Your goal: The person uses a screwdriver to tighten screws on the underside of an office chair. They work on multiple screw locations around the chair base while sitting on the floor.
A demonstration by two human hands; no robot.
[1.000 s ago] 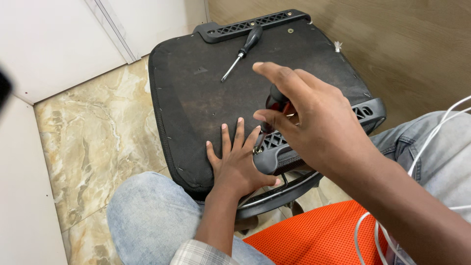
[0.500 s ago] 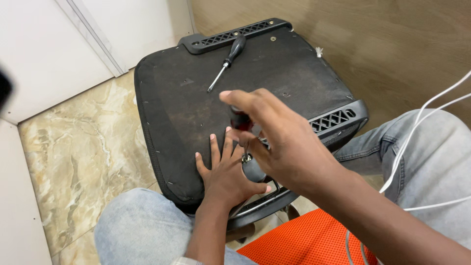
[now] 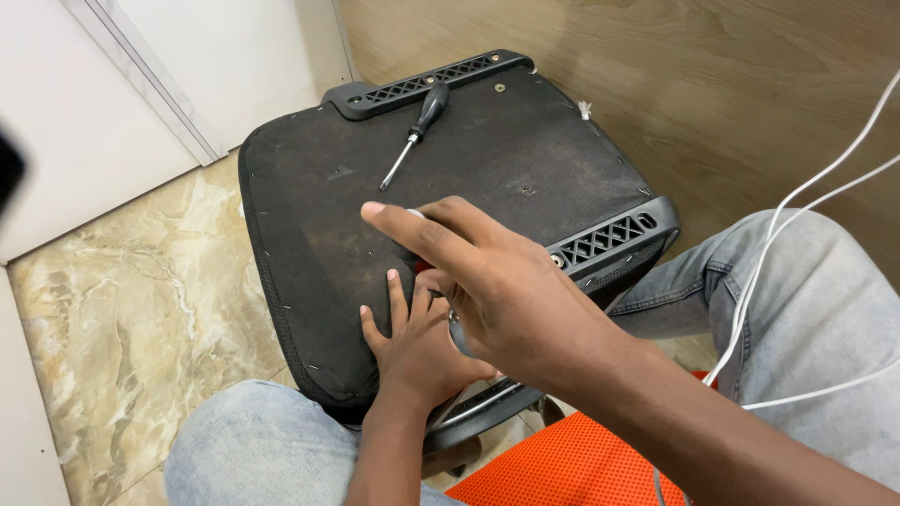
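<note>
The right hand point(image 3: 511, 300) has slid further left across the upturned chair seat point(image 3: 469, 187) than half a second ago — its fingers now curl over a dark, red-marked tool point(image 3: 419, 262), mostly hidden, so the grip cannot be told for sure. The left hand point(image 3: 417, 342) stays flat, fingers spread, pressed on the seat's near edge just under the right. A black screwdriver point(image 3: 417, 131) lies loose near the far plastic bracket point(image 3: 422, 84), well apart from both hands.
</note>
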